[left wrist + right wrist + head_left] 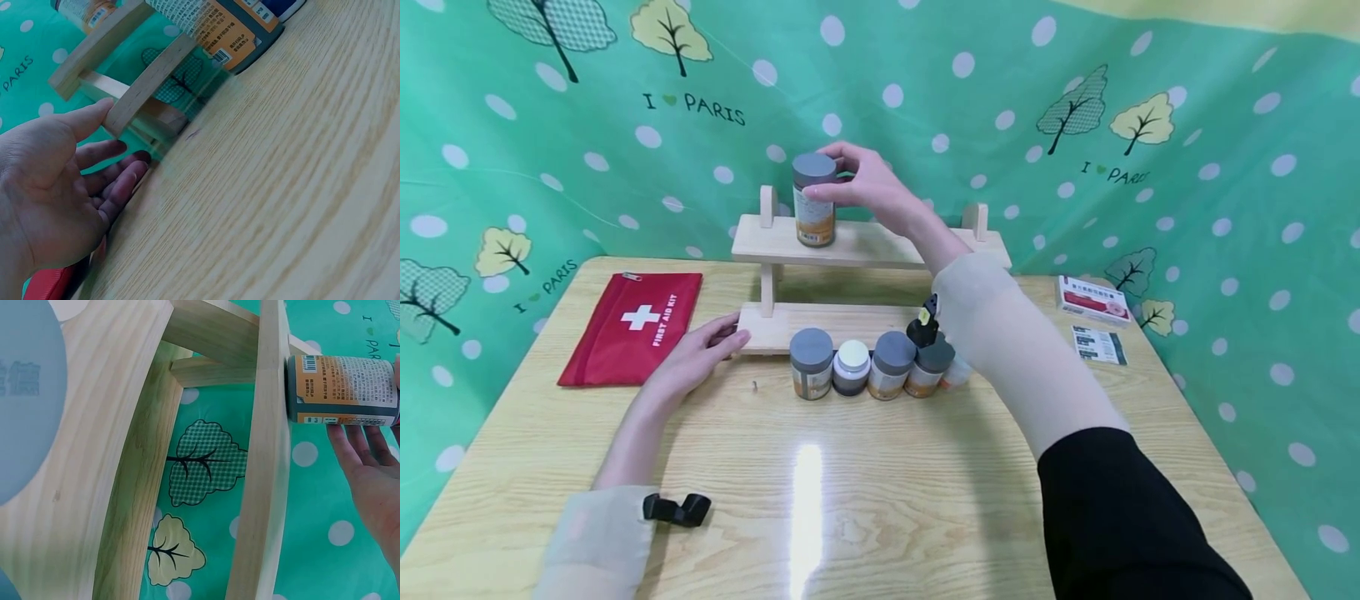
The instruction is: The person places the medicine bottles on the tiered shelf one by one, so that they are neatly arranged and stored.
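Green tree-print cloth (892, 50) behind and at the sides, wood tabletop (910, 500) in front. Two-tier wooden shelf (767, 289) sits at the back, roughly centred. Red first aid pouch (632, 333) lies flat left of it. Left hand (700, 354) is at the left end of the lower tier (857, 315): thumb touches the board end, other fingers loosely bent and apart, below the board. Right hand (868, 182) has thumb and fingers clamped on a grey-lidded bottle (815, 215). That bottle is upright on the upper tier (880, 243), near its left end, base touching the board. Row of bottles (811, 367) stands on the tabletop just in front of the lower tier: three grey lids, one white-capped, one more mostly hidden by the right forearm. Box (1093, 300) sits far right, small packet (1099, 345) just in front.
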Demonstrator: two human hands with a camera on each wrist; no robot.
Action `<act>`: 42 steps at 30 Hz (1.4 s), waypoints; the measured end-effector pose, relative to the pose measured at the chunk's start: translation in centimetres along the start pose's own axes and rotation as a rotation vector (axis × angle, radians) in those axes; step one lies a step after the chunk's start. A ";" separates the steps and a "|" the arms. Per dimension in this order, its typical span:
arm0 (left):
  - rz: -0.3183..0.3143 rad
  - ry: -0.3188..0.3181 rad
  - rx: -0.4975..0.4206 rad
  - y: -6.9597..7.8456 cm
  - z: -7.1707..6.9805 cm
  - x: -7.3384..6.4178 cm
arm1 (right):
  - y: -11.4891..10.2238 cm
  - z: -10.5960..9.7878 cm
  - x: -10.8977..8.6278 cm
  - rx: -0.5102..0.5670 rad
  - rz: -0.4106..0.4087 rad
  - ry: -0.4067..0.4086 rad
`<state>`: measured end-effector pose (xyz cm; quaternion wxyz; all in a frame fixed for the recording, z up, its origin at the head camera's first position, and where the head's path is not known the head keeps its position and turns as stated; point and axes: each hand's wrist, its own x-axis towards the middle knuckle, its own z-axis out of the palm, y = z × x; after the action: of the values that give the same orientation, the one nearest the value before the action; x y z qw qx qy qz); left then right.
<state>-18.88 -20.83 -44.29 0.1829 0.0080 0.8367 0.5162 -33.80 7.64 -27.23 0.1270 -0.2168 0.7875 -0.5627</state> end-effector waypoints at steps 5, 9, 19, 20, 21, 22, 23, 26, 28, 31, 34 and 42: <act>0.001 -0.004 -0.004 0.0 0.0 -0.1 | 0.2 0.2 0.0 -0.019 0.005 0.006; 0.000 -0.001 0.003 0.0 -0.1 -0.1 | 0.3 0.3 0.0 -0.046 -0.002 -0.001; -0.004 0.009 0.007 0.0 0.0 -0.1 | 0.1 0.3 -0.3 -0.072 0.003 -0.019; -0.004 0.008 0.005 0.0 0.0 -0.2 | 0.1 0.3 -0.4 -0.079 0.006 -0.022; -0.001 0.007 0.005 0.0 0.0 -0.2 | 0.0 0.3 -0.4 -0.084 0.014 -0.026; -0.001 0.007 0.004 0.0 0.0 -0.2 | -0.2 0.2 -0.5 -0.091 0.017 -0.030; 0.000 0.007 0.006 0.0 0.0 -0.2 | -0.3 0.2 -0.6 -0.098 0.018 -0.032; -0.001 0.007 0.006 -0.1 0.0 -0.1 | -0.7 0.1 -0.9 -0.101 0.014 -0.035; -0.002 0.006 0.009 -0.1 0.0 -0.1 | -1.1 -0.1 -1.3 -0.107 0.002 -0.029; -0.002 0.005 0.013 -0.1 -0.1 -0.1 | -1.5 -0.5 -1.9 -0.125 -0.008 -0.012; -0.004 0.004 0.014 -0.2 -0.1 0.0 | -1.5 -1.2 -2.8 -0.169 -0.017 0.014; 0.015 0.002 0.013 -0.1 -0.1 0.1 | -0.3 -3.1 -5.9 -0.233 -0.088 0.117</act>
<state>-19.01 -20.91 -44.38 0.1781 0.0150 0.8400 0.5123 -29.99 12.96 -26.14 0.0301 -0.2314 0.8433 -0.4841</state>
